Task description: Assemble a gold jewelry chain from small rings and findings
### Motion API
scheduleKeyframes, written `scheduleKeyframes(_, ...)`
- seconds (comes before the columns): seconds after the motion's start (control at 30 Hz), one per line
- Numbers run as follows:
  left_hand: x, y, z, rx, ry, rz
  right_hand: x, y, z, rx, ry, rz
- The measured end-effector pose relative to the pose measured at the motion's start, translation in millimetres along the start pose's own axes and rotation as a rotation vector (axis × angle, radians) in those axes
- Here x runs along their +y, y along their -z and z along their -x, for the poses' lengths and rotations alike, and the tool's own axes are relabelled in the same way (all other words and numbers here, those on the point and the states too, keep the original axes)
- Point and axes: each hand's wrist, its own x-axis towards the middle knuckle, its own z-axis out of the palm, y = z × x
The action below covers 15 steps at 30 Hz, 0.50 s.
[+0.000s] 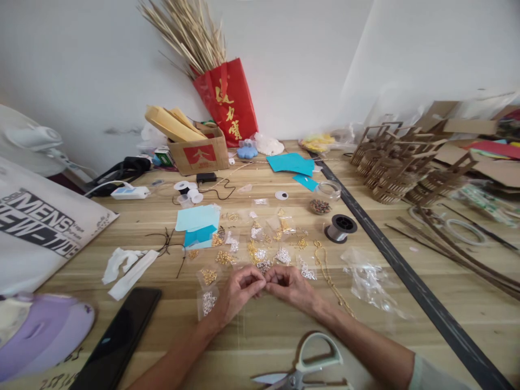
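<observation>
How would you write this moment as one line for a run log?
left hand: fingertips pinched | right hand: fingertips pinched, beside left | held item: cannot tell | near side: scissors | far side: silver pieces

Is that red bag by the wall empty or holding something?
Holding something: dry stalks stick up from the top of the red bag.

From here I judge this a craft workshop: dried stalks at eleven o'clock, slatted baskets towards three, wire spool past three, small metal findings at six.
</observation>
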Motion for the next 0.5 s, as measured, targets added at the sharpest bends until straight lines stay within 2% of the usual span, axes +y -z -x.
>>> scheduleKeyframes(0.2,0,-1.6,1,0.013,-0.004,-0.02,-3,0,0,-0.005,-0.036,-0.018)
scheduleKeyframes(0.33,2,-2.2,2,0.02,0.055,-0.004,-1,1,-2,-0.029,-0.046,-0.076)
scheduleKeyframes(0.5,-8,-0.1,0,-0.023,0.058,0.03,-1,4,-2,-0.002,-0.087,-0.118)
